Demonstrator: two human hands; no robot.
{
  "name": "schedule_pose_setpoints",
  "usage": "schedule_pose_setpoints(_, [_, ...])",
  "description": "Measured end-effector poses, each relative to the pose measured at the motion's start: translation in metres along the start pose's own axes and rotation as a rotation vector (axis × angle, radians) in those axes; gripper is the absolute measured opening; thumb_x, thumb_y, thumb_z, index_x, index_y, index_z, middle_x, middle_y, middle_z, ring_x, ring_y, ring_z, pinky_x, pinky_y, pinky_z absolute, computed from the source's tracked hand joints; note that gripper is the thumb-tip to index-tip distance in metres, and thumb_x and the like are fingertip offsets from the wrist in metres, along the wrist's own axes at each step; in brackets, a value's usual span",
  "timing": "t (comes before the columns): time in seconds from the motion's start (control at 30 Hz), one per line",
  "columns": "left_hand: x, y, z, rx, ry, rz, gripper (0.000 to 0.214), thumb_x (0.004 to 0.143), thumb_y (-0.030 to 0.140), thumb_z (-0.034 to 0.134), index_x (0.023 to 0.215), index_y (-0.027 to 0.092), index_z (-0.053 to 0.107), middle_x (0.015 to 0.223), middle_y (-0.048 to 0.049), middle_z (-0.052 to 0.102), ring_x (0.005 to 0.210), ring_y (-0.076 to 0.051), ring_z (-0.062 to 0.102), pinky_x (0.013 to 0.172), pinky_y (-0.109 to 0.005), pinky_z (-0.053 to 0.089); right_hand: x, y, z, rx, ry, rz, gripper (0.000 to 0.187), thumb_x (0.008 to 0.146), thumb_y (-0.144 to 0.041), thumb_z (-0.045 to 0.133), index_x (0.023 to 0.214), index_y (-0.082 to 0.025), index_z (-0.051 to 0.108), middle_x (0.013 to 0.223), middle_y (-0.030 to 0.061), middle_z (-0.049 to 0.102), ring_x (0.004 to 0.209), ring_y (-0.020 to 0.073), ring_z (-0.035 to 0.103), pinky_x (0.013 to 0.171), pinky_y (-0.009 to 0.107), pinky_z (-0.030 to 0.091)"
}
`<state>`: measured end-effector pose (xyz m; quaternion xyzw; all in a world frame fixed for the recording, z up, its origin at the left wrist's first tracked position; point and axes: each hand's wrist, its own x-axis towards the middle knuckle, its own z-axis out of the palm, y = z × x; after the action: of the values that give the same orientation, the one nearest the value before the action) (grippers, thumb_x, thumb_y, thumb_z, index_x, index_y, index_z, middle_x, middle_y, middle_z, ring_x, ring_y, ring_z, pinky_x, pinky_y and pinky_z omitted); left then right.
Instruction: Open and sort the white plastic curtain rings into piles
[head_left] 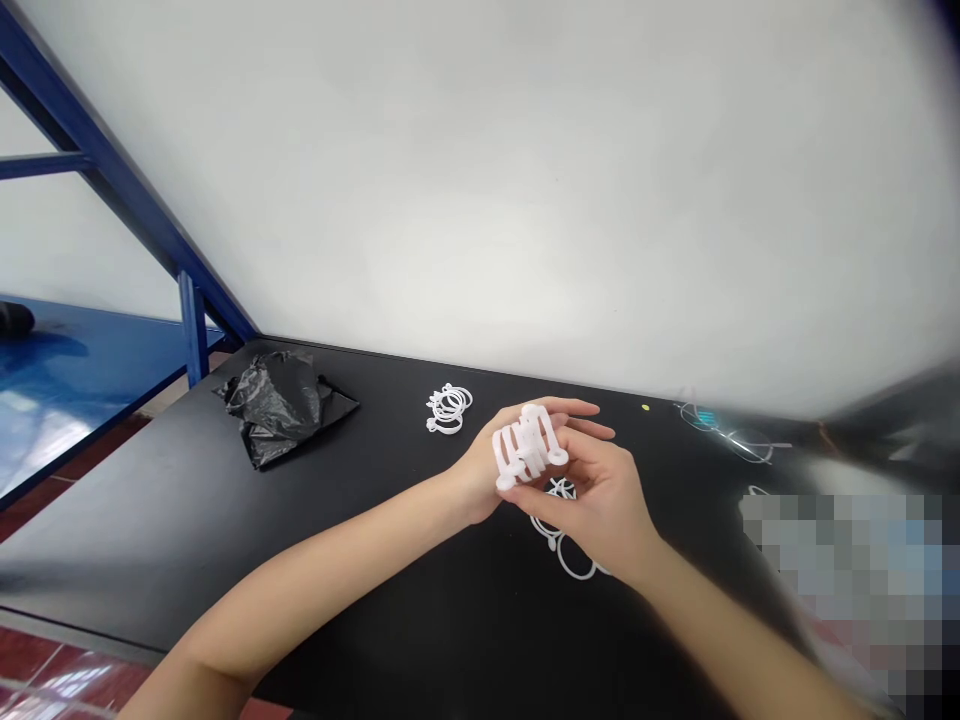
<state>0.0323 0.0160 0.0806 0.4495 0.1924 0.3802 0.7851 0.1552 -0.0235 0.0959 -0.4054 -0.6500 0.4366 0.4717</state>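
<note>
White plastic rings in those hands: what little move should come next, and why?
Maybe the right hand should gently pull one ring off the white plastic ring bundle, because the rings sit tightly stacked, and the left hand is steadying the bundle from the other side.

Crumpled black plastic bag (276,408) on the table (127,520), blue metal frame (150,225) beside

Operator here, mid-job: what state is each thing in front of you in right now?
Left hand: cupped, gripping the white plastic rings from behind.
Right hand: fingers closed on the same rings.
White plastic rings: bunched, held up between both hands.
Ring pile: tangled on the table, untouched.
Loose rings: lying below the hands.
Black plastic bag: crumpled on the table.
</note>
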Motion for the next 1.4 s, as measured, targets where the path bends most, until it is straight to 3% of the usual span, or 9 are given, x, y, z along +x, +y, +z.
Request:
schedule_pose_setpoints(0.2, [-0.003,0.022,-0.015,0.880,-0.145,0.345,0.037,0.086,0.026,0.056,0.121,0.014,0.060,0.089,-0.0068,0.073,0.081,-0.020,0.068,0.076,-0.033,0.053,0.003,-0.014,-0.021,0.144,-0.262,0.283,0.008,0.074,-0.023,0.079,0.074,-0.016,0.075,0.065,0.0033,0.075,0.058,0.0158,0.072,0.049,0.019,0.055])
schedule_pose_setpoints(0.33, [-0.006,0.033,-0.019,1.347,-0.271,0.356,0.044,0.087,0.021,0.052,0.130,0.015,0.051,0.068,0.0011,0.068,0.057,-0.014,0.060,0.059,-0.024,0.045,0.005,-0.012,-0.023,0.236,-0.369,0.360,0.017,0.078,-0.030,0.076,0.077,-0.013,0.076,0.075,0.0083,0.078,0.060,0.0167,0.074,0.046,0.018,0.054])
schedule_pose_setpoints(0.47, [-0.008,0.032,-0.016,1.614,-0.276,0.376,0.046,0.084,0.016,0.055,0.130,0.014,0.050,0.062,0.0017,0.064,0.048,-0.014,0.054,0.048,-0.023,0.034,0.009,-0.005,-0.030,0.312,-0.495,0.463,0.026,0.083,-0.034,0.072,0.086,-0.009,0.076,0.077,0.0124,0.078,0.060,0.0178,0.074,0.036,0.013,0.046])
schedule_pose_setpoints(0.63, [-0.004,0.028,-0.020,1.450,-0.309,0.320,0.044,0.081,0.007,0.052,0.125,0.013,0.052,0.053,0.0063,0.056,0.046,-0.011,0.052,0.048,-0.020,0.036,0.015,-0.006,-0.040,0.376,-0.656,0.492,0.034,0.082,-0.034,0.072,0.106,-0.010,0.072,0.079,0.0118,0.078,0.043,0.0119,0.067,0.031,0.013,0.042])
schedule_pose_setpoints(0.77, [-0.001,0.027,-0.024,1.223,-0.361,0.287,0.045,0.081,0.007,0.051,0.125,0.016,0.052,0.053,0.0081,0.056,0.046,-0.009,0.052,0.050,-0.018,0.040,0.014,-0.012,-0.036,0.304,-0.644,0.477,0.030,0.080,-0.028,0.074,0.106,-0.012,0.072,0.086,0.0108,0.078,0.056,0.0144,0.073,0.038,0.013,0.047])
schedule_pose_setpoints(1.03, [-0.005,0.028,-0.016,1.694,-0.288,0.361,0.044,0.078,0.013,0.058,0.121,0.014,0.053,0.059,0.0024,0.064,0.049,-0.016,0.058,0.046,-0.023,0.032,0.011,0.001,-0.028,0.344,-0.567,0.509,0.051,0.095,-0.049,0.049,0.091,-0.004,0.073,0.079,0.0191,0.077,0.044,0.0151,0.069,0.026,0.014,0.024])
schedule_pose_setpoints(1.2, [-0.006,0.028,-0.018,1.733,-0.308,0.345,0.048,0.080,0.009,0.054,0.128,0.013,0.050,0.068,-0.0011,0.069,0.051,-0.015,0.060,0.048,-0.023,0.037,0.015,0.003,-0.035,0.448,-0.646,0.527,0.056,0.096,-0.054,0.044,0.101,-0.006,0.072,0.104,0.0235,0.074,0.055,0.0168,0.074,0.029,0.013,0.038])
schedule_pose_setpoints(1.3, [-0.005,0.027,-0.021,1.556,-0.289,0.389,0.055,0.081,0.010,0.054,0.134,0.015,0.045,0.073,-0.0006,0.070,0.053,-0.014,0.060,0.053,-0.022,0.042,0.017,0.002,-0.042,0.466,-0.763,0.455,0.045,0.088,-0.049,0.061,0.107,-0.009,0.070,0.113,0.0225,0.071,0.071,0.0213,0.077,0.040,0.016,0.051])
schedule_pose_setpoints(1.4, [-0.005,0.026,-0.022,1.355,-0.324,0.427,0.057,0.079,0.012,0.056,0.135,0.017,0.046,0.081,0.0002,0.071,0.056,-0.011,0.060,0.057,-0.021,0.046,0.018,0.000,-0.046,0.496,-0.830,0.462,0.046,0.090,-0.050,0.059,0.113,-0.011,0.067,0.112,0.0217,0.072,0.080,0.0247,0.077,0.047,0.021,0.056])
